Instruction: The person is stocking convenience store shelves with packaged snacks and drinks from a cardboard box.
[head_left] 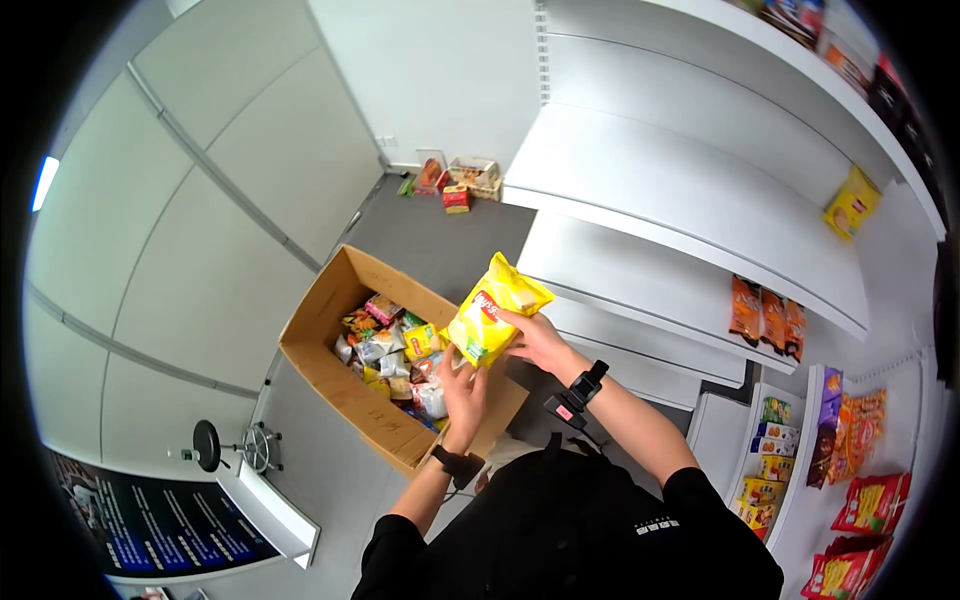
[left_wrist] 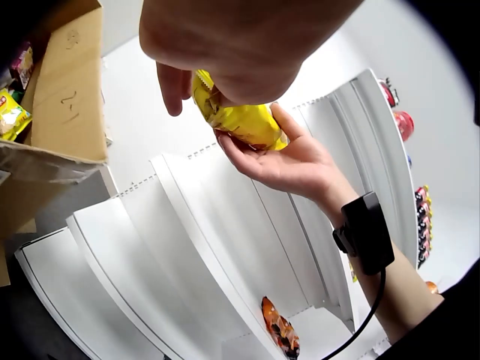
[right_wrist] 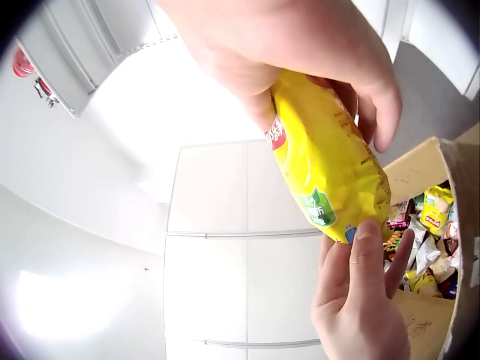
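Item: one yellow crinkled plastic snack bag [head_left: 512, 292] with a red label, held up between your two hands. Your right hand [head_left: 541, 346]: thumb on the bag's front, fingers behind it, gripping. Your left hand [head_left: 466, 393]: pinching the bag's lower end, one finger spread clear. Left of and below your fingers: open brown cardboard box [head_left: 338, 388], mixed snack packets [head_left: 398, 352] inside. Right of your fingers: white shelves [head_left: 650, 195], with glossy orange packets [head_left: 773, 322].
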